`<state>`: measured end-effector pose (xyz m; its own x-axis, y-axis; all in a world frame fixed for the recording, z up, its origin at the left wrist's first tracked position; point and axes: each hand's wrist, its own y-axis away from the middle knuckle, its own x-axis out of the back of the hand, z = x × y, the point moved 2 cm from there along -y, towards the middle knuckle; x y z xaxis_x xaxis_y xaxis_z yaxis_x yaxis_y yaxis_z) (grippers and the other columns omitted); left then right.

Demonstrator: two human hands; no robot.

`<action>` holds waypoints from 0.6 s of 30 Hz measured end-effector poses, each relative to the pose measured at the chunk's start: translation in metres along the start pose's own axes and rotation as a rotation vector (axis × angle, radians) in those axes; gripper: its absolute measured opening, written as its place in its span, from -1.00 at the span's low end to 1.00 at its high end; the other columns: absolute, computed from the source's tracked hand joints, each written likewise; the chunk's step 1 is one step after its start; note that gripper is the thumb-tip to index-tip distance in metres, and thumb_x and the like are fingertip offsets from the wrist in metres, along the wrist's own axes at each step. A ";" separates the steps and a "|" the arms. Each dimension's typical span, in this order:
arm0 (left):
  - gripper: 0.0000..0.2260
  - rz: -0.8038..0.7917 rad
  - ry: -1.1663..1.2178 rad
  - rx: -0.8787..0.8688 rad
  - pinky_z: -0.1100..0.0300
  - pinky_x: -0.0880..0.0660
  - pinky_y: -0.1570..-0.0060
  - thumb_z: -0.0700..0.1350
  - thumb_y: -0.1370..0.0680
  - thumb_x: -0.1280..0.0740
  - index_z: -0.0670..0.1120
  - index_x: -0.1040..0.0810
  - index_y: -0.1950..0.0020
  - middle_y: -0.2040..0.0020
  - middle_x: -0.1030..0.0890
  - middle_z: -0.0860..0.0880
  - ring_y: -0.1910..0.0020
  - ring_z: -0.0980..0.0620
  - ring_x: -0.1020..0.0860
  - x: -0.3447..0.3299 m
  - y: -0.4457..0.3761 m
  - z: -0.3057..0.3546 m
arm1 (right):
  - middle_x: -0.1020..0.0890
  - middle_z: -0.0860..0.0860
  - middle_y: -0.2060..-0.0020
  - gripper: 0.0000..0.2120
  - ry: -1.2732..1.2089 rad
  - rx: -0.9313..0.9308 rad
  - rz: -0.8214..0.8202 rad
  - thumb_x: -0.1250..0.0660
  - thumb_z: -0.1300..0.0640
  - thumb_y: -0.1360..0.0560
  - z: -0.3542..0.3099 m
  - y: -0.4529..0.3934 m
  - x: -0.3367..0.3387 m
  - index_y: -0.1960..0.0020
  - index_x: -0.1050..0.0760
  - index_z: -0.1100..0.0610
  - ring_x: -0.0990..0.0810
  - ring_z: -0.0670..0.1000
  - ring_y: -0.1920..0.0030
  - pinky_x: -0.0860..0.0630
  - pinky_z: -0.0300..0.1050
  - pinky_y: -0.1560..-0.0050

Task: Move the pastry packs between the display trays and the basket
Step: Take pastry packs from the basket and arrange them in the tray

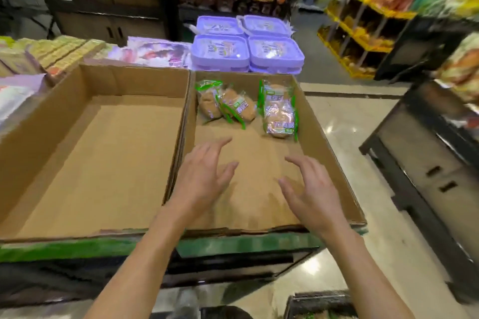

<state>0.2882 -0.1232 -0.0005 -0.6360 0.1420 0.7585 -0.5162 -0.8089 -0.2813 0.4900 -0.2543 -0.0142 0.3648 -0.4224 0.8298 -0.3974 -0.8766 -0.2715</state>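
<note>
Pastry packs, three of them w/ green-edged clear wrap, lie at the far end of the right cardboard tray [324,137]: the left pack [208,101] stands tilted near the back wall, the middle pack [238,107] leans against it, touching, and the right pack [279,111] lies apart from those two, near the tray's right wall. Each shows a tan bun inside. Near half of this tray's floor is bare cardboard.

Left cardboard tray [98,153] sits just beside the right one, walls touching along the middle; only brown floor shows in it.

Left hand [204,176] hovers over the near-left part of the right tray, fingers spread & relaxed, holding nothing. Right hand [311,189] hovers over the near-right part, fingers likewise loose and apart, nothing in it. Both hands are well short of the packs; whether fingertips touch the cardboard can't be told.

Both trays rest on a stand w/ a green front edge [233,243]. Behind the right tray: four purple lidded tubs [247,46] in a 2x2 block. Behind the left tray: flat printed packets [155,52], blurred. Yellow shelving [363,33] w/ colourful bags stands far right, across a pale tiled floor [350,122]. A dark basket rim [318,298] shows at the bottom edge, partly cut off.
</note>
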 end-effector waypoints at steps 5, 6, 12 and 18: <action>-0.56 -0.083 0.216 -0.072 0.03 -0.47 -0.21 0.06 -0.57 -0.37 0.01 -0.45 -0.43 -0.27 -0.57 0.05 -0.26 0.03 -0.51 -0.017 -0.066 -0.016 | -0.51 -0.07 -0.28 -0.59 0.086 -0.153 0.021 -0.37 -0.06 -0.58 0.006 -0.031 -0.001 -0.39 -0.43 -0.03 -0.45 0.00 -0.29 -0.44 -0.03 -0.26; -0.55 -0.102 0.226 -0.087 0.00 -0.47 -0.21 0.08 -0.57 -0.36 0.05 -0.42 -0.44 -0.27 -0.57 0.06 -0.25 0.01 -0.52 -0.021 -0.080 -0.020 | -0.51 -0.07 -0.28 -0.59 0.101 -0.166 0.026 -0.37 -0.06 -0.58 0.007 -0.037 -0.001 -0.39 -0.43 -0.02 -0.45 0.00 -0.30 -0.44 -0.03 -0.27; -0.56 -0.118 0.254 -0.071 -0.09 -0.52 -0.12 0.14 -0.53 -0.32 0.14 -0.39 -0.40 -0.16 -0.58 0.11 -0.16 -0.01 -0.55 -0.034 -0.129 -0.053 | -0.48 -0.05 -0.32 -0.54 0.181 -0.195 -0.033 -0.37 -0.06 -0.55 0.016 -0.087 -0.010 -0.41 -0.40 0.01 -0.43 0.02 -0.33 -0.39 -0.05 -0.30; -0.53 -0.166 0.200 -0.045 0.08 -0.42 -0.14 0.03 -0.58 -0.39 0.05 -0.38 -0.46 -0.27 -0.55 0.08 -0.26 0.02 -0.49 -0.056 -0.154 -0.076 | -0.44 0.05 -0.40 -0.36 0.310 -0.065 -0.228 -0.45 -0.04 -0.49 0.046 -0.177 -0.030 -0.49 -0.33 0.09 -0.39 0.12 -0.41 -0.35 0.00 -0.41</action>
<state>0.3600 0.0370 -0.0443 -0.6385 0.3842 0.6668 -0.6454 -0.7393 -0.1921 0.5882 -0.0967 -0.0135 0.1822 -0.1198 0.9759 -0.3915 -0.9193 -0.0397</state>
